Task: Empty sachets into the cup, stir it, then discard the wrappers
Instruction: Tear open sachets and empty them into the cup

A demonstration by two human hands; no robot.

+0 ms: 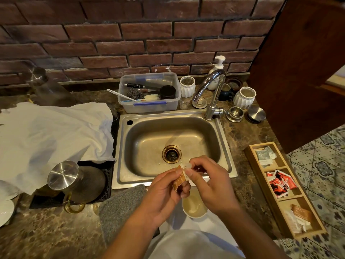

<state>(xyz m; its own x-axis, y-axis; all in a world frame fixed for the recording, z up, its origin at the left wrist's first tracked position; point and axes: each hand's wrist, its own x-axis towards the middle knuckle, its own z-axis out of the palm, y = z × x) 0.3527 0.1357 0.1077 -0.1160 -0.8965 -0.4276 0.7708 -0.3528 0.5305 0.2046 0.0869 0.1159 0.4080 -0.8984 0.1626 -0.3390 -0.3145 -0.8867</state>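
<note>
- Far left, we note a white cloth spread over the counter, with a steel lidded jug on a dark mat at its near edge. Neither is involved.
- Left of centre, our left hand has thumb and fingers closed around the body of 1 brown sachet, held upright just above the cup.
- At centre, our right hand pinches the sachet's pale top edge between thumb and forefinger. We judge the tear is in hand; we cannot tell whether the sachet is already open.
- The cup stands on the near counter, just in front of the sink, partly hidden by both hands and holding pale liquid.
- Right, a wooden tray with 3 compartments holds further sachets.
- Risk: a sharp tear could scatter powder onto the counter or into the sink rather than the cup.
- Risk: the torn strip could drop into the liquid, since the hands work directly over it.
</note>
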